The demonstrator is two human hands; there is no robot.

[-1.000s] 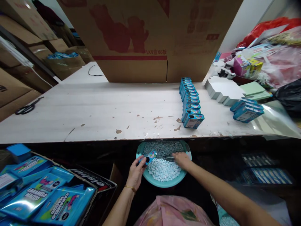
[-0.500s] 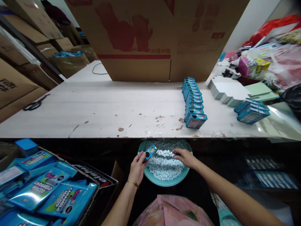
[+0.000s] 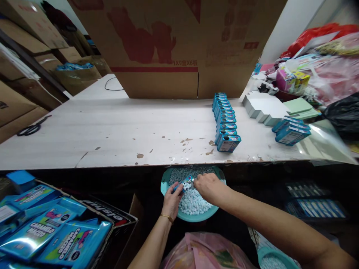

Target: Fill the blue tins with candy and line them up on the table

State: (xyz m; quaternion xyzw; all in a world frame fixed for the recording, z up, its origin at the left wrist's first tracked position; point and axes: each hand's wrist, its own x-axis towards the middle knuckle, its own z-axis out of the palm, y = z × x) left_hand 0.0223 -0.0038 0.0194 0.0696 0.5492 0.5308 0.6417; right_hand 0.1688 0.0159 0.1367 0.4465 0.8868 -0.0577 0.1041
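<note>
My left hand [image 3: 171, 200] grips a small blue tin [image 3: 188, 180] tilted over a turquoise basin [image 3: 187, 218]. Several small white candies [image 3: 187, 186] lie heaped at the tin, beside my left fingers. My right hand [image 3: 209, 186] is right beside the tin, its fingers curled together, with a white candy showing at the fingertips. The rest of what it holds is hidden behind the knuckles. Loose white candies [image 3: 196, 203] fill the basin beneath both hands.
On the white table [image 3: 126, 127] stands a row of blue tins [image 3: 228, 144], with more tins [image 3: 292, 134] farther right. A large cardboard box [image 3: 174, 80] stands behind. Blue candy bags [image 3: 42, 231] fill a carton at lower left. Scissors [image 3: 30, 129] lie at left.
My right hand has lifted from the candies and moved left to the tin, its fingers now curled. White candies now lie heaped at the tin. The view has shifted slightly.
</note>
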